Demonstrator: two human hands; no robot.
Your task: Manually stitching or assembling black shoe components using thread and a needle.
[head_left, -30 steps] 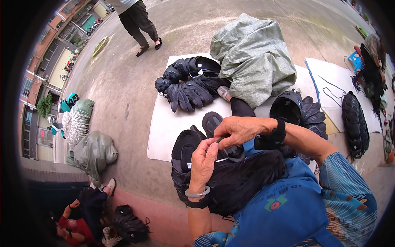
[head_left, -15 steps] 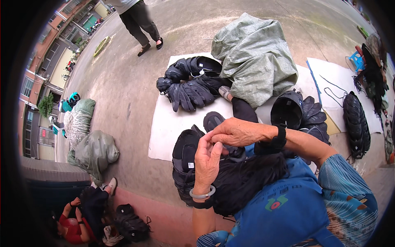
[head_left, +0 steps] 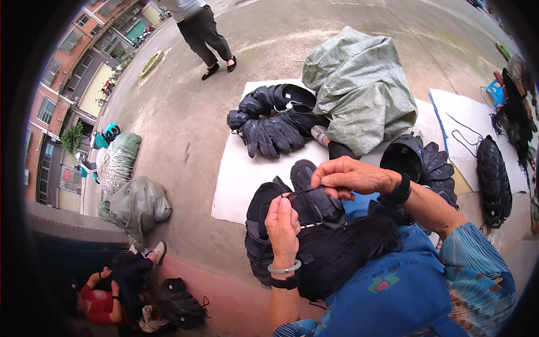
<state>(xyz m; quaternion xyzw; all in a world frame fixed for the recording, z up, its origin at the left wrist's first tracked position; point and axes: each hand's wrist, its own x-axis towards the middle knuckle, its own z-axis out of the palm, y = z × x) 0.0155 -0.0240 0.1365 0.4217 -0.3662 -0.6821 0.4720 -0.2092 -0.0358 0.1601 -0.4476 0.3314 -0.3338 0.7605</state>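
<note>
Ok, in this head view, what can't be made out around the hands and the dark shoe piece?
- Left hand: back faces the camera, so its fingertips' grip is hidden.
- Thread: too thin to see where it ends.
- Right hand: pinches the thread; any needle is too small to tell.
- Dark shoe upper: lower part hidden by the black bundle.
- Standing person: cut off by the top edge.

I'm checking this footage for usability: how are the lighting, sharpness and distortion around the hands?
Head view: soft, even daylight with no hard shadows or glare; left hand and right hand are sharp on the black shoe upper; fisheye bends the white sheet and buildings, with a dark vignette at the rim.
</note>
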